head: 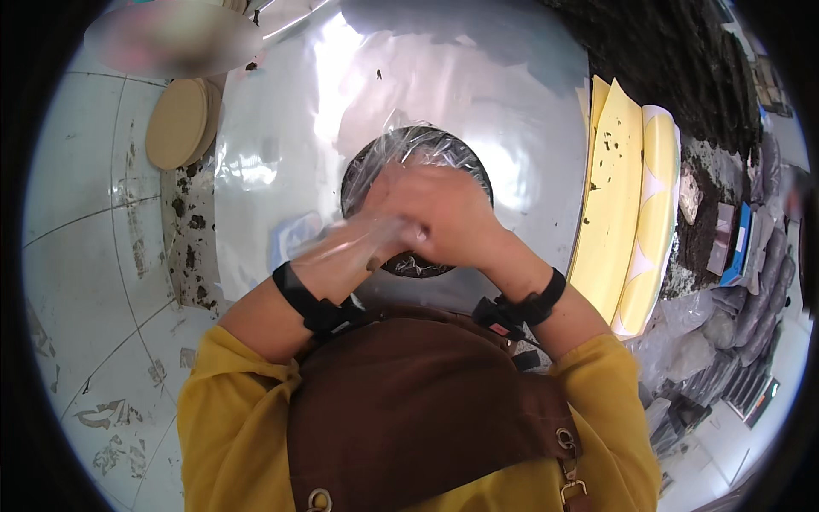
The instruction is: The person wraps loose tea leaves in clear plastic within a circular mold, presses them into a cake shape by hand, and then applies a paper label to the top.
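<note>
A round dark object point(419, 264), with crinkled clear plastic film point(409, 137) over it, lies directly before me on a shiny metal sheet point(269, 211). My right hand point(448, 208) is bent over the middle of it, with part of the film bunched at its thumb side. Close against it, my left hand point(381, 211) is partly covered by the right, and its fingers are hidden. A strip of the film stretches back across my left wrist. Both hands are slightly blurred. Whether the dark object is a filled container or a solid cake cannot be made out.
Yellow sheets point(604, 211) and a sheet of round yellow labels point(659, 160) lie at the right. Beyond them is a heap of dark loose material point(672, 64). Round tan discs point(179, 125) are stacked at the left edge. Plastic bags point(694, 345) lie lower right.
</note>
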A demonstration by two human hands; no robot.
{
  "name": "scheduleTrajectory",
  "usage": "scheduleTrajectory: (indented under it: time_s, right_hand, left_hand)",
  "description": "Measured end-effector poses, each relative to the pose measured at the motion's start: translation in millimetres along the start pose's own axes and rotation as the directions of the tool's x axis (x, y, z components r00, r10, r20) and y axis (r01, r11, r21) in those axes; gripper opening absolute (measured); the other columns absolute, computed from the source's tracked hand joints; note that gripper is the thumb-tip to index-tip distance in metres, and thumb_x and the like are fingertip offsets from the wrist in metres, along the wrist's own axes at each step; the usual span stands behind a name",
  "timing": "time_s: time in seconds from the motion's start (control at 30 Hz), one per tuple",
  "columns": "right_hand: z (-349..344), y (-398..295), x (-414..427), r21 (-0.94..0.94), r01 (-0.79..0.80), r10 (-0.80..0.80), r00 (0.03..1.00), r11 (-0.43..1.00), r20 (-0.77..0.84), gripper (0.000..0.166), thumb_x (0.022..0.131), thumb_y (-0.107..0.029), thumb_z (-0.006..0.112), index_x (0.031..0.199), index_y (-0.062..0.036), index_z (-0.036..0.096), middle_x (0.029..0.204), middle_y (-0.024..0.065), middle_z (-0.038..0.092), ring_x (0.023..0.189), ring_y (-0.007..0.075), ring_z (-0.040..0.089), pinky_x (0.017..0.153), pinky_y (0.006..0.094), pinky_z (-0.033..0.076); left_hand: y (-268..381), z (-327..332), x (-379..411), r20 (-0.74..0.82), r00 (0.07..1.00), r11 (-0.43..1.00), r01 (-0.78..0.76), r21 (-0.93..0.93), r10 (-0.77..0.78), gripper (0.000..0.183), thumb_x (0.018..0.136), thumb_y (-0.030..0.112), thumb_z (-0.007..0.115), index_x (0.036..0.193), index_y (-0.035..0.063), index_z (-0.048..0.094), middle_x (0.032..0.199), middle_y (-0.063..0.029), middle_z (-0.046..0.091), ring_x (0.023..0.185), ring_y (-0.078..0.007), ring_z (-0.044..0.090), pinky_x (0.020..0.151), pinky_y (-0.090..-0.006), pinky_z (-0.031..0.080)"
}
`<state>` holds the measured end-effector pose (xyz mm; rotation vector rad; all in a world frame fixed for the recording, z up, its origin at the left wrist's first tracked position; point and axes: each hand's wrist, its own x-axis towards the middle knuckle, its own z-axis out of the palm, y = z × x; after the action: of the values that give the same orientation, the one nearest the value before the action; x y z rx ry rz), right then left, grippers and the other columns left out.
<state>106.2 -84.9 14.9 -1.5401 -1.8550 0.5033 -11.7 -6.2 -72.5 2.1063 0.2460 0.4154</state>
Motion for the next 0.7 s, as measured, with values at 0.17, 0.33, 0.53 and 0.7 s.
scheduleTrajectory:
  time_s: [0.17,0.33,0.53,0.7]
  right_hand:
    - [13.2,10.7,-13.7,-0.197,-0.313,0.300,0.949,0.929,-0.094,0.009,0.073,-0.015,0.061,0.081,-0.0093,0.061,0.076,0.0076,0.059,0.076,0.0255,0.060,0.064,0.0360,0.050]
    - [40.6,21.8,-7.7,-0.319,-0.290,0.280,0.957,0.902,-0.079,0.013,0.074,-0.016,0.060,0.081,-0.0050,0.060,0.076,0.0114,0.058,0.079,0.0280,0.060,0.067,0.0363,0.050]
    - [7.4,11.1,-19.9,0.148,-0.278,0.303,0.934,0.949,-0.189,0.018,0.075,-0.012,0.056,0.087,-0.0009,0.062,0.091,0.0150,0.062,0.089,0.0307,0.060,0.079,0.0380,0.049]
    - [15.9,8.7,-24.4,-0.243,-0.157,0.076,0.947,0.957,-0.312,0.022,0.079,-0.007,0.055,0.098,-0.0032,0.065,0.100,0.0131,0.063,0.097,0.0295,0.059,0.087,0.0385,0.047]
  left_hand:
    - [77.2,-64.7,-3.8,0.299,0.919,0.905,0.118,0.408,-0.255,0.054,0.079,0.029,0.068,0.124,0.0053,0.049,0.125,-0.0188,0.051,0.121,-0.0331,0.049,0.099,-0.0397,0.043]
    - [71.3,-47.3,-18.9,-0.021,0.997,0.949,0.074,0.306,-0.071,0.074,0.076,0.024,0.071,0.135,-0.0041,0.036,0.138,-0.0230,0.040,0.123,-0.0385,0.045,0.103,-0.0434,0.038]
    - [51.6,-37.8,-11.5,-0.167,0.985,0.968,-0.004,0.252,0.047,0.068,0.078,0.026,0.067,0.132,-0.0040,0.041,0.128,-0.0212,0.048,0.117,-0.0382,0.048,0.100,-0.0446,0.039]
    - [50.8,-43.2,-10.0,0.016,0.999,0.930,-0.040,0.365,0.037,0.063,0.079,0.026,0.065,0.129,-0.0044,0.044,0.125,-0.0214,0.051,0.114,-0.0391,0.050,0.100,-0.0447,0.040]
